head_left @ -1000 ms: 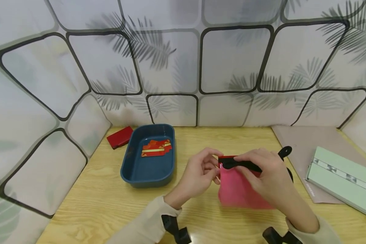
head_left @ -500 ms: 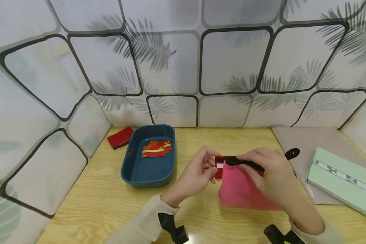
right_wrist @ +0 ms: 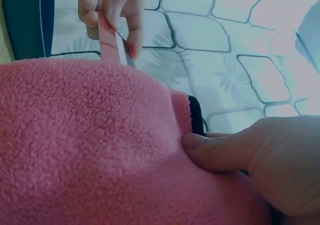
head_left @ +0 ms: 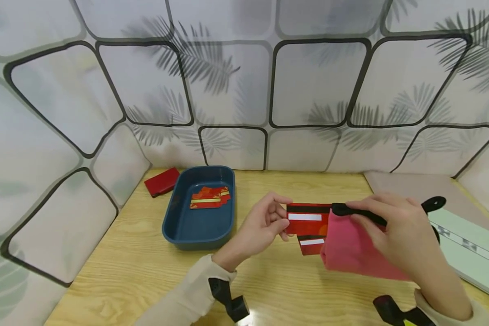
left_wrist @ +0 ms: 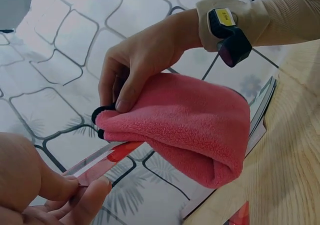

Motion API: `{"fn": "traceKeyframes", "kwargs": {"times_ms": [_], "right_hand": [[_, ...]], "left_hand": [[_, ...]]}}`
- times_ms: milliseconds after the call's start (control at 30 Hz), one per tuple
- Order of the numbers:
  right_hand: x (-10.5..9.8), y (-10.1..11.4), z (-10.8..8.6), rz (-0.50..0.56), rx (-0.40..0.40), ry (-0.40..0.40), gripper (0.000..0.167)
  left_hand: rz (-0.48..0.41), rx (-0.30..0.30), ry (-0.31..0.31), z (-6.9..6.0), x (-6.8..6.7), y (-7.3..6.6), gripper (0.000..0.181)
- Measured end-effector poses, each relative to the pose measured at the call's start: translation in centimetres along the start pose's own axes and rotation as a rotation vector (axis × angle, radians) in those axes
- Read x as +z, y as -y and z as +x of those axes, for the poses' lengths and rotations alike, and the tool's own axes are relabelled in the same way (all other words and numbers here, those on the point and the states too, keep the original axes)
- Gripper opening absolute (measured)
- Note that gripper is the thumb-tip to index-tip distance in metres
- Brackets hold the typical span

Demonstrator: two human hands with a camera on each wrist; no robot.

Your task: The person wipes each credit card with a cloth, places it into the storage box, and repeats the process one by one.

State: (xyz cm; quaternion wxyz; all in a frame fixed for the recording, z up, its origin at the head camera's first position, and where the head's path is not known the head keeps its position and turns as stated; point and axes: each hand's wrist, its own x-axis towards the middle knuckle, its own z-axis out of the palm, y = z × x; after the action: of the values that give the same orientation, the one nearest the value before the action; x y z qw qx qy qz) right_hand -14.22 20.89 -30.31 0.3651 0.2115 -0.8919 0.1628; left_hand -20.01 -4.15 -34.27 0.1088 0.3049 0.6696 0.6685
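My left hand (head_left: 265, 222) pinches the left end of a red card (head_left: 307, 219) with a black stripe and a white strip. In my right hand (head_left: 399, 231) is a folded pink fleece cloth (head_left: 362, 246) with black trim. The thumb presses on its front, near the top edge. The card's right end is hidden behind or inside the cloth; I cannot tell which. Below that card shows a second red card (head_left: 311, 246), also partly covered by the cloth. In the right wrist view the pink cloth (right_wrist: 80, 140) fills much of the frame.
A blue tray (head_left: 175, 226) holds several red cards (head_left: 205, 199) left of my hands. Behind it lies a dark red wallet-like case (head_left: 161, 182). To the right are a pale green box-like object (head_left: 468, 253) and a greyish sheet (head_left: 415, 185). A patterned curtain-like backdrop (head_left: 309, 86) closes off the back.
My right hand has moved to the right with the pink cloth, uncovering much of the red card. The left hand stays nearly in place. The second red card has come into view below.
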Motion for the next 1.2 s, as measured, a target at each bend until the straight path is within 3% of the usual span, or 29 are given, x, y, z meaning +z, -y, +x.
{"fn": "traceKeyframes", "kwargs": {"times_ms": [233,433,567,600,667,800,967,1200], "right_hand": [[-1.1,-0.3,-0.1,-0.073,0.039,-0.024,0.033],[-2.0,-0.4,-0.3,-0.128,0.065,0.003,0.031],[-2.4,0.5,-0.5,-0.078,0.008,0.042,0.034],[-2.3,0.8,-0.5,-0.052,-0.013,0.043,0.025],[-1.9,1.7,-0.4,0.006,-0.041,0.037,0.014],[-0.5,3.3,-0.3,0.118,-0.05,-0.02,0.052],[1.4,3.9,-0.1,0.13,-0.107,-0.096,0.048],[3.1,3.3,-0.2,0.129,-0.135,-0.077,0.046]], "left_hand": [[-0.031,-0.004,-0.03,0.2,-0.2,0.2,0.037],[0.016,-0.041,-0.079,0.4,-0.2,0.2,0.037],[0.047,-0.064,-0.102,0.3,-0.1,0.1,0.037],[0.053,-0.069,-0.106,0.3,-0.1,0.1,0.038],[0.06,-0.069,-0.107,0.3,0.0,0.1,0.038],[0.054,-0.066,-0.093,0.3,0.2,0.2,0.038],[0.038,-0.061,-0.051,0.3,0.4,0.1,0.038],[0.071,0.01,0.013,0.1,0.6,0.3,0.035]]}}
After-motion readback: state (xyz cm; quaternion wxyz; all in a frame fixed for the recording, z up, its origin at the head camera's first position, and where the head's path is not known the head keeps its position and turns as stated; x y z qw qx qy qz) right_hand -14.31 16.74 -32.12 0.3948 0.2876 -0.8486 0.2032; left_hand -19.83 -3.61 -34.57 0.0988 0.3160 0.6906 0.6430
